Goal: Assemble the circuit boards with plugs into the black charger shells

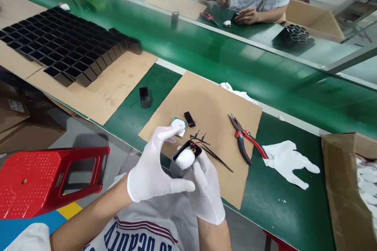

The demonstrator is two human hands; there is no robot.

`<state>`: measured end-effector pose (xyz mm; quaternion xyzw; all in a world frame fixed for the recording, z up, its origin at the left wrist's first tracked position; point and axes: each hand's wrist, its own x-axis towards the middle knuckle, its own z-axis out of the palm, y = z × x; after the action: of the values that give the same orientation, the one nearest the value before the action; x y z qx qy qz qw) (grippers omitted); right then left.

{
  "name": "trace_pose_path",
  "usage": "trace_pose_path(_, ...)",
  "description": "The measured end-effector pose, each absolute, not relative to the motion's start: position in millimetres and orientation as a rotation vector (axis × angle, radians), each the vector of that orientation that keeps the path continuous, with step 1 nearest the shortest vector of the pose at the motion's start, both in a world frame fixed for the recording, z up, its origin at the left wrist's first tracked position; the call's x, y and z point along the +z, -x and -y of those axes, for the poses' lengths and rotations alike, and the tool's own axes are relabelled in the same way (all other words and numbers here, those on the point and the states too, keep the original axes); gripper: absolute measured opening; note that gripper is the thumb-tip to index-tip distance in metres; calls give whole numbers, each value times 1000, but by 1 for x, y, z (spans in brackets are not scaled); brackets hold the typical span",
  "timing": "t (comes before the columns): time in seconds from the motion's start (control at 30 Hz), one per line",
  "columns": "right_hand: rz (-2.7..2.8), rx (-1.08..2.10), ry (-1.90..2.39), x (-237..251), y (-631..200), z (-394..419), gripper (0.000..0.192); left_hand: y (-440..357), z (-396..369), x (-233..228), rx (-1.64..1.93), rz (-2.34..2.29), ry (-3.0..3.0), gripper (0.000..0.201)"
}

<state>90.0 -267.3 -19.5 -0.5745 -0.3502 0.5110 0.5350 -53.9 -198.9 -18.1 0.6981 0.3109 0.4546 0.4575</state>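
My right hand (206,188), in a white glove, grips a small black plastic case (177,170) from its right side. A white rounded piece (186,159) fills the case's mouth, with thin red and dark wires beside it. My left hand (153,168), also gloved, is curved around the case's left side with thumb and fingers wide apart; whether it touches the case is unclear. Just beyond its fingertips lies a green circuit board with a white pad (178,126), wired to a small black part (189,119). Dark tweezers (218,157) rest on the cardboard sheet (203,94).
Red-and-black pliers (243,137) and a loose white glove (290,162) lie to the right, near a cardboard box (338,188). One black case (144,97) stands left of the sheet; rows of cases (67,47) stand farther left. A co-worker's hands (247,15) work across the green line.
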Motion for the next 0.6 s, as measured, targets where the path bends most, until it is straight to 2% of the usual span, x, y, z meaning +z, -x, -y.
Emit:
trace_pose_path(0.1, 903, 1193, 1486, -15, -82, 267, 40, 54, 199, -18, 933, -690, -1585, 88)
trace_pose_path(0.17, 890, 1008, 1595, -13, -75, 269, 29, 54, 199, -18, 911, -700, -1531, 77)
trace_pose_path(0.27, 978, 680, 1612, -13, -75, 273, 20, 57, 195, -15, 900, -720, -1546, 71)
trace_pose_path(0.37, 1218, 599, 1522, -12, -87, 276, 28, 63, 189, -8, 809, -759, -1612, 64)
trace_pose_path(0.53, 1369, 771, 1440, -3, -102, 268, 58, 70, 185, 0, 760, -741, -1808, 55)
trace_pose_path(0.6, 1316, 808, 1494, -2, -99, 262, 56, 71, 181, 2, 766, -759, -1988, 53)
